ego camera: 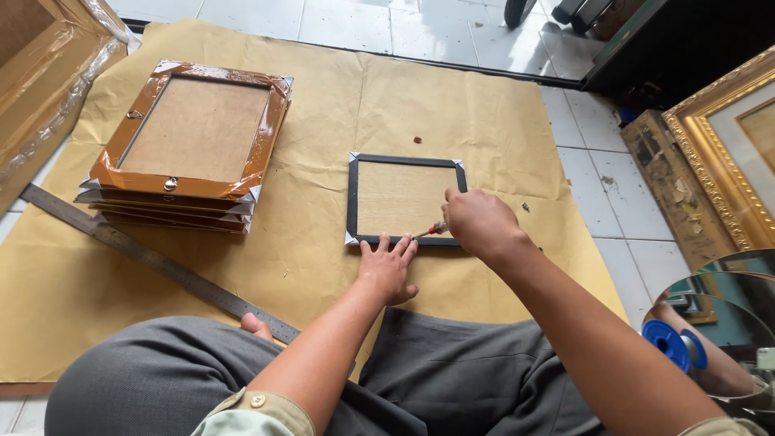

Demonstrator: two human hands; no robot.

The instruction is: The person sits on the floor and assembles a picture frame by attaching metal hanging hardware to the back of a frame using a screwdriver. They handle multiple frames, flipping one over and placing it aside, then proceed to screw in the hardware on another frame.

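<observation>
- The small black picture frame (404,199) lies face down on the brown kraft paper (452,105) spread over the tiled floor, a little right of the sheet's middle and nearer its near edge than its far one.
- Its thin black moulding surrounds a tan backing board; silvery protectors cap the corners.
- It is nearly square, slightly wider than deep, so its long axis runs left to right, parallel to the paper's near edge, and its back faces up.
- The left hand (389,266) lies flat with fingers spread, fingertips pressing on the frame's near rail.
- The right hand (479,222) is closed around a small red-handled tool (432,231), whose tip points left at the near rail, by the right near corner.
- A stack of brown frames (190,145) wrapped in clear film sits towards the paper's far left corner, well apart.
- A steel ruler (153,258) lies diagonally across the left edge.
</observation>
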